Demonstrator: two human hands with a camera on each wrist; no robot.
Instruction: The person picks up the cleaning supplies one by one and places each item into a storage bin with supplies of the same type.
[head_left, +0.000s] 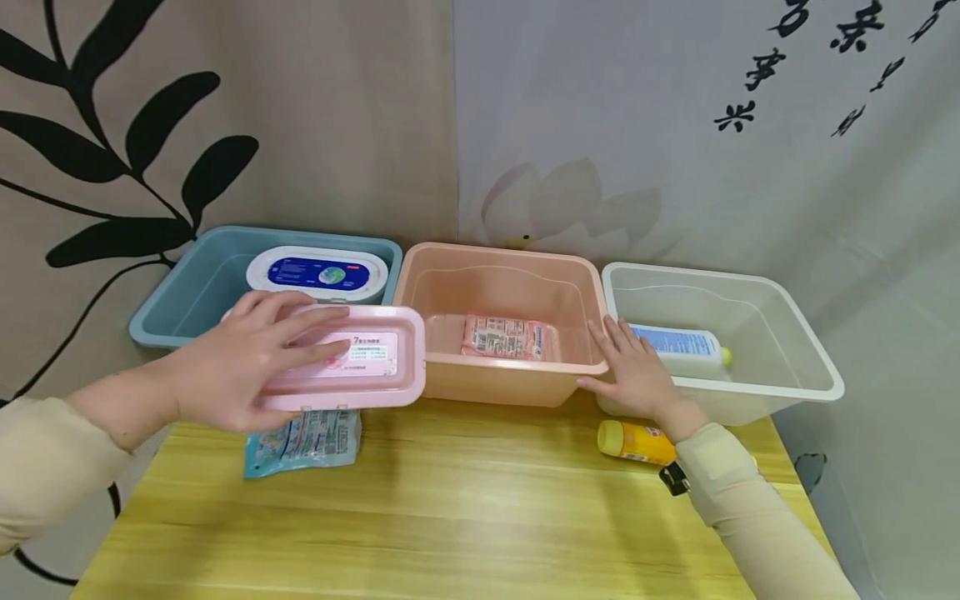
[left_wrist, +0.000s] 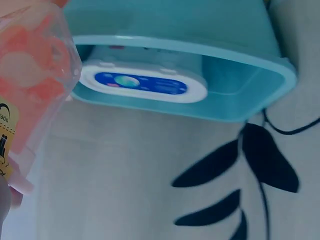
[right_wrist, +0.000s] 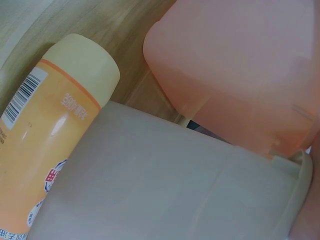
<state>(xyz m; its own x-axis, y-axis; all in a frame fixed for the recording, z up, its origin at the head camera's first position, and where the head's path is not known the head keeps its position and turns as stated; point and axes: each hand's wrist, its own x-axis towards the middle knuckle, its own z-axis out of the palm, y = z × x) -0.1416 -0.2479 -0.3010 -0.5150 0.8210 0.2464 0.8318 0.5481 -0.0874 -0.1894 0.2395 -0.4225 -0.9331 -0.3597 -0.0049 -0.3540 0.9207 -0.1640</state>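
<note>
My left hand [head_left: 243,358] grips a pink lidded plastic box [head_left: 405,358], fingers across its labelled lid. In the left wrist view, the box's clear side shows pink contents. It is held in front of the blue bin [head_left: 172,325], where a white wipes tub [head_left: 258,271] with a dark blue label sits. Below the box, a blue packet [head_left: 322,442] lies on the table. My right hand [head_left: 637,371] has its fingers extended at the neighbouring rims of the peach bin [head_left: 495,387] and the white bin [head_left: 795,392].
A pink packet [head_left: 502,337] lies inside the peach bin. The white bin holds a white bottle [head_left: 693,364] with a blue label and yellow-green cap. On the wooden table [head_left: 480,508], a yellow bottle [head_left: 645,442] lies on its side by my right wrist. A curtain [head_left: 555,125] hangs behind the bins.
</note>
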